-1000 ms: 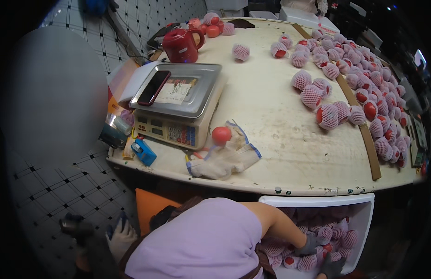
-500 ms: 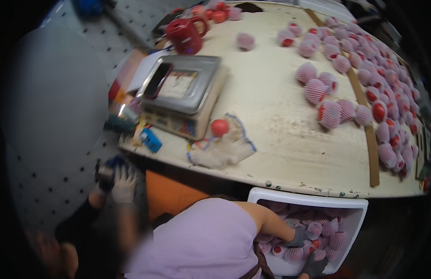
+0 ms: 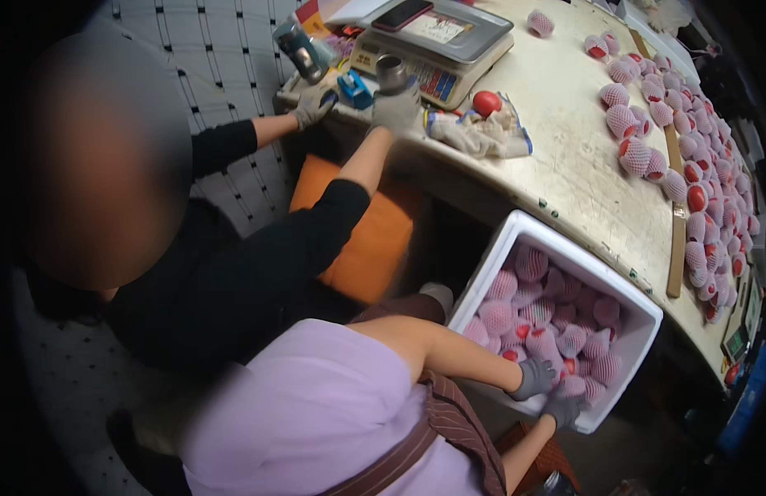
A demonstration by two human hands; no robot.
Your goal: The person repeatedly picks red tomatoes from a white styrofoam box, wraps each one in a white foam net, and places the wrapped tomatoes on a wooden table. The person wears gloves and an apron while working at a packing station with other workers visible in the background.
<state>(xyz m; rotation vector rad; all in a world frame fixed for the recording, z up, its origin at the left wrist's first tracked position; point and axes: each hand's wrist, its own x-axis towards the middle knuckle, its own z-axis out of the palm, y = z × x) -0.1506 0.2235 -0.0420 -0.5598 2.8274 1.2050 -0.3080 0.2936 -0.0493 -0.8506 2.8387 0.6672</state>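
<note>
Both my hands wear grey gloves and are inside a white foam box (image 3: 509, 231) holding many red fruits in pink net sleeves. My left hand (image 3: 536, 379) lies over the fruit layer, its fingers bent but apart. Just beside it, at the box's near right corner, my right hand (image 3: 563, 408) has its fingers curled round a net-sleeved fruit (image 3: 572, 387). Its fingertips are partly hidden. The two hands almost touch.
A co-worker in black sleeves has one gloved hand (image 3: 395, 109) at a metal cup (image 3: 391, 73) by the table edge. A scale (image 3: 449, 70) bearing a phone stands behind. Net-sleeved fruits (image 3: 713, 198) fill the table's right side, along a wooden strip (image 3: 677, 248). An orange stool (image 3: 366, 240) stands below.
My view has swung, so the box appears higher. The co-worker has moved up to the table, carrying the metal cup to its edge. My hands remain among the fruits in the box.
</note>
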